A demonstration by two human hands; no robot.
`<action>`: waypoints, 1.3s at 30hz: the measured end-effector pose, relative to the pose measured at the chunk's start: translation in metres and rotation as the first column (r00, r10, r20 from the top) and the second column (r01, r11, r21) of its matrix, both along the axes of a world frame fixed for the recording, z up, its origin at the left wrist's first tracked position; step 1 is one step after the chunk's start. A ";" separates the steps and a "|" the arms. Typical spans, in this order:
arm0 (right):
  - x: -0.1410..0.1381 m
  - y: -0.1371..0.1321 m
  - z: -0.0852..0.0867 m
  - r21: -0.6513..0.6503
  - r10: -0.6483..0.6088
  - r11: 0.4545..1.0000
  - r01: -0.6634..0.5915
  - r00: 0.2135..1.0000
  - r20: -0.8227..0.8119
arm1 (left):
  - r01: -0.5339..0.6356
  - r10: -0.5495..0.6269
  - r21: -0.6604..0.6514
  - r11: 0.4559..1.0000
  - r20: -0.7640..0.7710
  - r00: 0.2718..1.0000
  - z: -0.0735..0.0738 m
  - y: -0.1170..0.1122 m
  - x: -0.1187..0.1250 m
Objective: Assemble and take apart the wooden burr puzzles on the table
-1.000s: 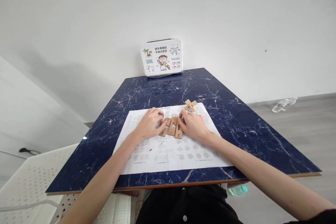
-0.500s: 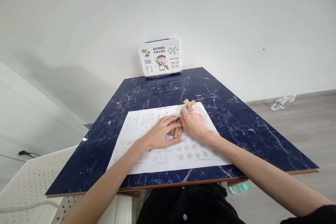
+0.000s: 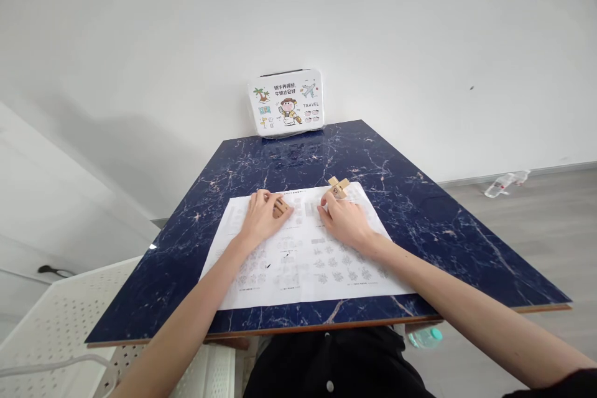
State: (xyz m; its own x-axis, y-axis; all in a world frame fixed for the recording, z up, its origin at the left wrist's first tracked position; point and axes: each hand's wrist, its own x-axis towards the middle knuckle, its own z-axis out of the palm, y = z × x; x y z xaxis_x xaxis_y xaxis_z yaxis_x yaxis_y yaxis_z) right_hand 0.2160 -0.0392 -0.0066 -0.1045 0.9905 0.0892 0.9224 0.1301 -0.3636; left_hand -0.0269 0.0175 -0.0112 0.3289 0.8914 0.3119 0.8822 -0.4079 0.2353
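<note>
A white printed sheet [image 3: 303, 267] with rows of small diagrams lies on a dark blue marble table [image 3: 420, 224]. My left hand [image 3: 261, 217] rests on the sheet's upper left, fingers curled around wooden pieces [image 3: 280, 208] that peek out at its fingertips. My right hand [image 3: 342, 224] lies on the sheet's upper right with fingers bent; what is under them is hidden. Just beyond its fingertips sits a small crossed pair of wooden pieces [image 3: 338, 186], near the sheet's far edge.
A white tin [image 3: 286, 102] with cartoon travel pictures stands at the table's far edge against the wall. A white perforated chair or crate [image 3: 56, 317] is at lower left. A plastic bottle [image 3: 506, 183] lies on the floor at right.
The wooden pieces that lay between my hands have left the sheet's middle. My left hand drew back to the upper left with pieces in it; my right hand stayed about where it was.
</note>
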 end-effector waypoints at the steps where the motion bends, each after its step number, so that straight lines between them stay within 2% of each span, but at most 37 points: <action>1: 0.000 0.001 -0.001 0.003 0.004 1.000 -0.003 1.000 -0.009 | -0.073 0.073 0.016 0.997 -0.020 0.997 -0.001 0.004 -0.005; 4: 0.002 0.003 -0.005 0.018 0.012 1.000 -0.012 0.999 -0.030 | -0.263 0.266 0.051 0.964 -0.071 0.961 -0.001 0.015 -0.020; 7: 0.003 0.004 -0.007 0.026 0.018 1.000 -0.017 0.999 -0.046 | -0.405 0.410 0.067 0.912 -0.086 0.908 0.002 0.023 -0.033; 15: 0.004 0.003 -0.005 0.033 0.043 0.999 -0.040 0.997 -0.070 | -0.497 0.508 0.122 0.859 -0.086 0.857 0.006 0.029 -0.054; 17: 0.004 0.002 -0.005 0.031 0.044 0.999 -0.042 0.995 -0.087 | -0.466 0.483 0.164 0.869 -0.084 0.872 0.006 0.028 -0.053; 20: 0.004 0.002 -0.005 0.074 0.029 0.997 -0.019 0.991 -0.130 | -0.353 0.380 0.226 0.908 -0.091 0.921 0.007 0.025 -0.048; 24: 0.006 0.004 -0.005 0.168 0.010 0.985 0.034 0.968 -0.252 | -0.219 0.247 0.223 0.950 -0.108 0.963 0.007 0.022 -0.038; 27: 0.009 0.008 -0.008 0.184 -0.006 0.980 0.079 0.930 -0.368 | -0.139 0.168 0.212 0.967 -0.124 0.978 0.005 0.021 -0.034; 32: 0.013 0.013 -0.010 0.081 -0.041 0.992 0.096 0.854 -0.518 | -0.086 0.110 0.193 0.978 -0.119 0.987 0.002 0.022 -0.033; 35: 0.014 0.014 -0.006 -0.004 -0.057 0.998 0.068 0.798 -0.600 | -0.064 0.084 0.185 0.981 -0.105 0.991 0.002 0.022 -0.033; 39: 0.016 0.014 0.001 -0.033 -0.085 0.996 0.083 0.764 -0.640 | -0.042 0.057 0.156 0.987 -0.095 0.994 0.004 0.021 -0.032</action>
State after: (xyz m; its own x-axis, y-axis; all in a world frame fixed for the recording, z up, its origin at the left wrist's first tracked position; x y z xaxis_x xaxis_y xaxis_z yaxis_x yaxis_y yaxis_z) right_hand 0.2324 -0.0254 -0.0055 0.0594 0.9930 0.1023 0.4827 0.0611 -0.8736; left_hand -0.0592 0.0387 -0.0070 0.3212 0.8516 0.4143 0.9181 -0.3873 0.0843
